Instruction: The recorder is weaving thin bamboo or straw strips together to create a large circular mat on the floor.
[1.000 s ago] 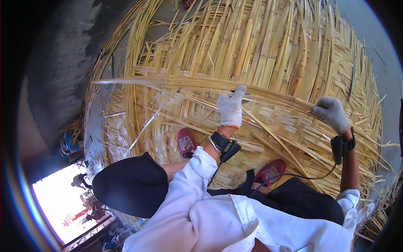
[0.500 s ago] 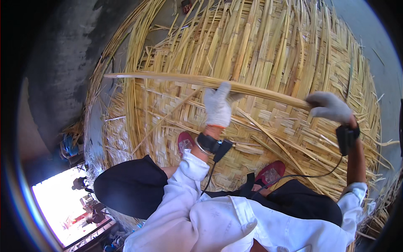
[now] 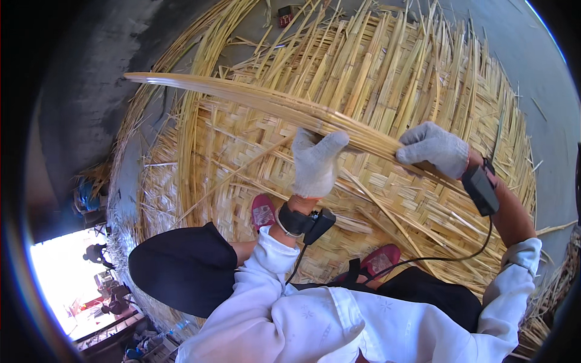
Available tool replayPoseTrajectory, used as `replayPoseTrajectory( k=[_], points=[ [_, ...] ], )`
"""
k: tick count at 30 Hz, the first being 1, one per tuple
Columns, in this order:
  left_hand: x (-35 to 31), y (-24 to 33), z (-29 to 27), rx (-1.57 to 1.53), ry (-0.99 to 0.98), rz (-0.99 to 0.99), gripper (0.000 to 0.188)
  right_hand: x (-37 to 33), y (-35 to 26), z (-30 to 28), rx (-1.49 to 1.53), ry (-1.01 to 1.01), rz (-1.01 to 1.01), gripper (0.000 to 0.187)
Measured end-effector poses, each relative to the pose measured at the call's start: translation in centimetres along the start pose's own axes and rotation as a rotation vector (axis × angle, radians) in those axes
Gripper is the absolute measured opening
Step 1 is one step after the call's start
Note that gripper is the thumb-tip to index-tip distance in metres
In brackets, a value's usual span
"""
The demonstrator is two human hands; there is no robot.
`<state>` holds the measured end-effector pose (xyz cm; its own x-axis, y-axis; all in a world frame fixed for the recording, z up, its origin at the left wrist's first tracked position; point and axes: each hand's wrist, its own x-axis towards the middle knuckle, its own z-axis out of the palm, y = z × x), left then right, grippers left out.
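Watching from afar, I see the bundle of pale strips (image 3: 260, 101) raised over the woven mat (image 3: 242, 136), sloping more steeply than half a second ago, its left end higher in view and its broad face turned up. My right grip (image 3: 437, 150) has come inward, nearer the left, pinching the bundle toward its right end. My left grip (image 3: 316, 164) touches the near edge, thumb up; I cannot tell whether its fingers close underneath.

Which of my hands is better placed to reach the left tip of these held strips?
Probably your left hand: it's at the straw-coloured strips nearer that tip, while your right hand grips them farther right.
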<state>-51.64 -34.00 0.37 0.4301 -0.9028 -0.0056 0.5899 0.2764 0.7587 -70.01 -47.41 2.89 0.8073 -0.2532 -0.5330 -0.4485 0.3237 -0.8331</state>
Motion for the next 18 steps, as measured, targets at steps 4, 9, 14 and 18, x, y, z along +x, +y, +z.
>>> replayPoseTrajectory(
  k=[4, 9, 14, 18],
  points=[
    [-0.1, -0.4, -0.7, 0.224, 0.197, -0.002, 0.031, 0.4, -0.2, 1.7, -0.537, 0.352, -0.253, 0.026],
    [-0.8, -2.7, 0.8, 0.244, 0.26, -0.03, 0.032, 2.0, -0.4, 2.0, -0.575, 0.358, -0.257, 0.029],
    [-1.1, -4.2, -1.1, 0.146, 0.216, -0.216, 0.023, 3.2, -0.7, 0.5, -0.488, 0.49, -0.254, 0.027],
    [-1.8, -4.6, -1.4, 0.083, 0.253, -0.298, 0.02, 3.2, -1.2, -0.3, -0.488, 0.313, -0.043, 0.027]
  ],
)
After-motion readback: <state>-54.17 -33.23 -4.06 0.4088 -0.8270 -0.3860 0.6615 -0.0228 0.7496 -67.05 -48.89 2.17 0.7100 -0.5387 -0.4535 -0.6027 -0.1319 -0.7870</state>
